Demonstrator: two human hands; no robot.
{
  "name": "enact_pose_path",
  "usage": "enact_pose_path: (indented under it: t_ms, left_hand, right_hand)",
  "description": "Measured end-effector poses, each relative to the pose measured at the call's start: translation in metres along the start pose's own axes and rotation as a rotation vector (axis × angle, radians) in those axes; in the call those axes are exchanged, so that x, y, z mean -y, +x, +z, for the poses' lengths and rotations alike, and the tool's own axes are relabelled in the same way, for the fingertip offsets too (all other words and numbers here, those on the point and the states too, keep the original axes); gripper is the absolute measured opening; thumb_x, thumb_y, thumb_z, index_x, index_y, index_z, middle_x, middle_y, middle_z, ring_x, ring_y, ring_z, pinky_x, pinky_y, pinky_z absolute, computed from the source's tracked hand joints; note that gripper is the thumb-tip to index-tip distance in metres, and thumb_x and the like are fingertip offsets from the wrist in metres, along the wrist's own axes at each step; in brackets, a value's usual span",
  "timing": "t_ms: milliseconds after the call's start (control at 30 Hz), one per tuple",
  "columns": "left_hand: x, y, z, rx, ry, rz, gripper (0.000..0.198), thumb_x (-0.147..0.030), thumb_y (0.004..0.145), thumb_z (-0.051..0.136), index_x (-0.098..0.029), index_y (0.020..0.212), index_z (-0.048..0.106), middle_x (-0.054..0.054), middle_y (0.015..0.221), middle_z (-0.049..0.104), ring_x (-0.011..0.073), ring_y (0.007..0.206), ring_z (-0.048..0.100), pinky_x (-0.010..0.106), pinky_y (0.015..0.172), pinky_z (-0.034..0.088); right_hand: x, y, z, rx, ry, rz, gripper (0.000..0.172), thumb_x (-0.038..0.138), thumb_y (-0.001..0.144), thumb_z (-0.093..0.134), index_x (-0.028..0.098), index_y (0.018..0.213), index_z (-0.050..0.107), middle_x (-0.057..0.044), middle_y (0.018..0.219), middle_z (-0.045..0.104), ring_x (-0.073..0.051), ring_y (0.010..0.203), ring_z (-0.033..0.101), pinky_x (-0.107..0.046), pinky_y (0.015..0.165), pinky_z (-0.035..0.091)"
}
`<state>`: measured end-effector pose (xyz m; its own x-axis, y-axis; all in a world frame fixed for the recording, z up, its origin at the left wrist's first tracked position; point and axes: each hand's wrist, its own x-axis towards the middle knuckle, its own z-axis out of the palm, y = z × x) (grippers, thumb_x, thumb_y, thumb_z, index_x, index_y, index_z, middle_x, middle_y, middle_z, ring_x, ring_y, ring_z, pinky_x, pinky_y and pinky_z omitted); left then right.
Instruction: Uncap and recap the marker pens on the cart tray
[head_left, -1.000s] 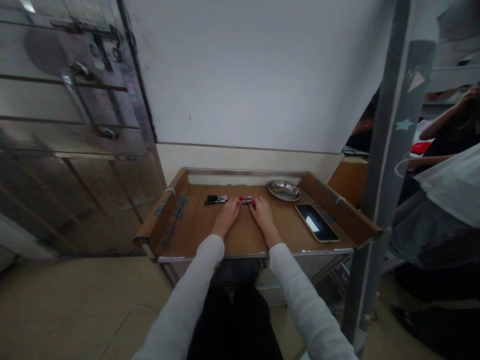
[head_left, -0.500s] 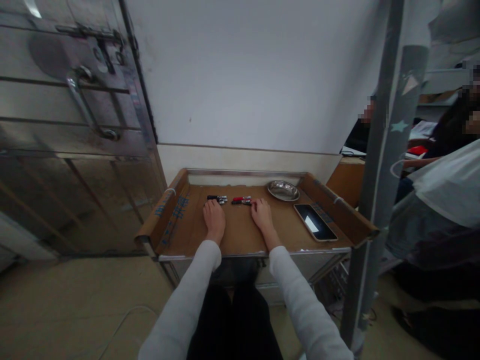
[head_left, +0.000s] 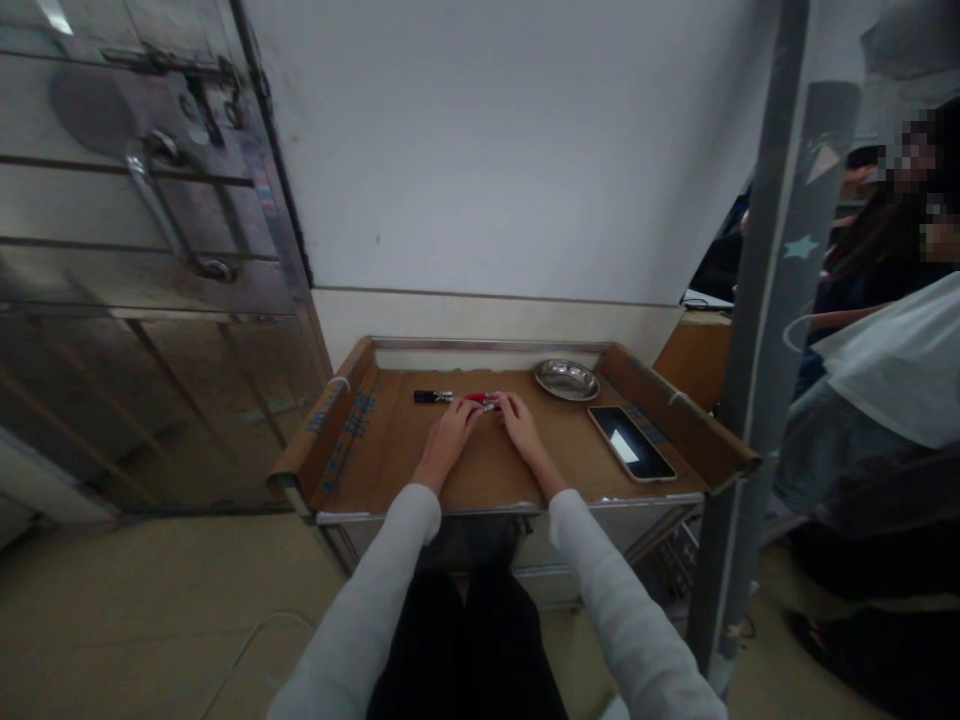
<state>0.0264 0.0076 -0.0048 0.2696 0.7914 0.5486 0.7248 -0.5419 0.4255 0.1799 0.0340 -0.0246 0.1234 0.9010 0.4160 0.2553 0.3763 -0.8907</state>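
Observation:
A small cardboard-lined table (head_left: 390,470) stands against the wall. On it lie black markers (head_left: 433,397) at the back left and red markers (head_left: 480,399) just right of them. My left hand (head_left: 450,432) reaches toward the red markers, its fingertips touching their left end. My right hand (head_left: 516,420) rests at their right end, fingers curled over them. Both hands meet around the red markers; whether either one grips a marker is hidden by the fingers.
A round metal dish (head_left: 567,380) sits at the back right of the table, and a phone (head_left: 631,443) lies face up near the right edge. A metal door (head_left: 142,250) is at left, a grey post (head_left: 757,330) at right, other people beyond it.
My left hand moved right from below the black markers to the red markers. My right hand shifted slightly left onto them. The black markers stay put.

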Motion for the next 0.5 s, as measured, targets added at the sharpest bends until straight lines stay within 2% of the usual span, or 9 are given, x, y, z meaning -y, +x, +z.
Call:
enact_pose_path:
  t_ms: [100,167,300,500]
  left_hand:
    - [-0.001,0.002,0.002,0.028,-0.139,0.129,0.015,-0.027,0.09,0.046,-0.019,0.1,0.056,0.005,0.104,0.058,0.0149,0.097,0.059,0.027,0.087,0.047]
    - [0.0,0.003,0.003,-0.049,-0.201,0.141,0.018,-0.026,0.088,0.051,-0.018,0.103,0.054,0.006,0.105,0.059,0.0156,0.101,0.058,0.029,0.089,0.047]
    - [0.004,0.005,0.005,-0.217,-0.281,0.073,0.028,-0.027,0.087,0.052,-0.02,0.114,0.052,0.008,0.11,0.06,0.0166,0.102,0.059,0.033,0.09,0.049]
    - [0.007,0.005,0.005,-0.174,-0.257,0.162,0.037,-0.025,0.091,0.044,-0.022,0.128,0.046,0.007,0.118,0.061,0.0154,0.107,0.059,0.03,0.093,0.047]
  right_hand:
    - [0.004,-0.003,0.003,0.141,0.261,0.134,0.038,0.052,0.075,0.054,0.018,0.087,0.066,-0.004,0.088,0.067,-0.012,0.063,0.055,-0.022,0.054,0.044]
    - [0.008,-0.005,0.003,0.191,0.39,0.193,0.036,0.05,0.069,0.062,0.018,0.085,0.068,-0.003,0.083,0.068,-0.01,0.059,0.054,-0.021,0.052,0.044]
    - [0.015,-0.008,0.0,0.196,0.581,0.281,0.031,0.041,0.065,0.07,0.018,0.086,0.071,-0.004,0.086,0.07,-0.01,0.063,0.058,-0.022,0.058,0.048]
    - [0.015,-0.007,0.001,0.231,0.666,0.329,0.022,0.036,0.071,0.068,0.019,0.085,0.071,-0.003,0.087,0.07,-0.013,0.072,0.063,-0.026,0.07,0.052]
